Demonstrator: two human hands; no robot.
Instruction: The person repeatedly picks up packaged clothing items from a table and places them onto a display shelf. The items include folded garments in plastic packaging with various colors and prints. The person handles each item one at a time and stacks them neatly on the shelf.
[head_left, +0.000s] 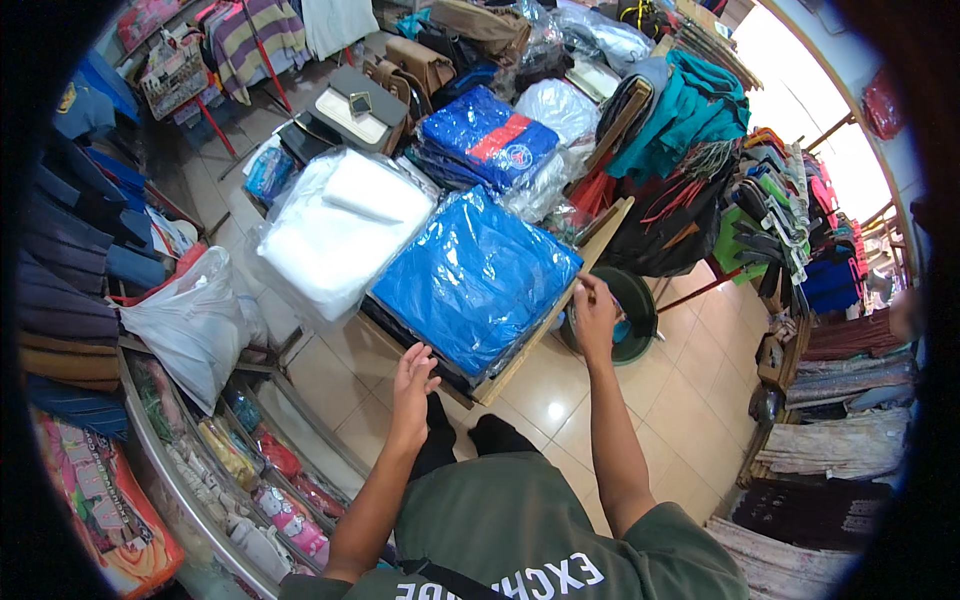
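Observation:
A blue garment folded in clear plastic (476, 277) lies on top of a dark stack at the near end of a wooden table (517, 369). My left hand (415, 375) hovers by the stack's near left edge, fingers loosely curled and holding nothing. At the right corner of the blue package is my right hand (594, 304), its fingertips at or very near the edge; whether they touch cannot be told. Left of the blue package sits a white plastic-wrapped bundle (337, 232). Behind it lies a blue wrapped garment with a red band (487, 139).
A dark green bucket (637, 315) stands on the tiled floor right of the table. A glass display case (195, 487) and a stuffed white plastic bag (191, 322) are at my left. Bags (360, 109) lie farther back. Hangers with clothes (772, 202) and folded fabrics (825, 442) line the right.

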